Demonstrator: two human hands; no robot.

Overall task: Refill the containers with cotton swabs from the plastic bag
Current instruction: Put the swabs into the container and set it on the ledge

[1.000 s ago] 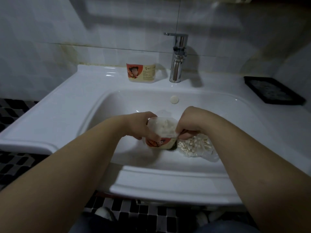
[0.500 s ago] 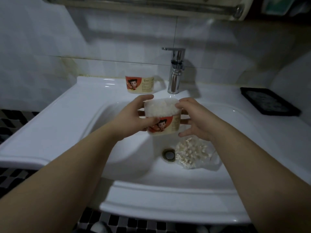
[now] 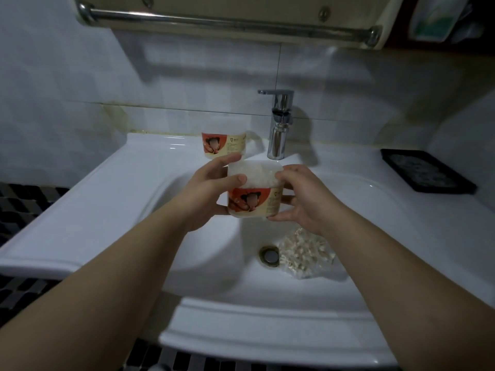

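From the head view, your left hand (image 3: 206,192) and right hand (image 3: 302,200) each have a grip wrapped around the swab-filled container (image 3: 254,188), held upright above the sink (image 3: 187,236) basin. The plastic bag (image 3: 305,255) of cotton swabs lies in the basin at 5 o'clock from the container, just beside the drain (image 3: 270,256). A second container (image 3: 224,145) stands on the tabletop at 11 o'clock, left of the faucet (image 3: 278,124).

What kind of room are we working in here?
Most likely a bathroom: a white ceramic sink with a chrome faucet, tiled wall, and a metal towel bar above.
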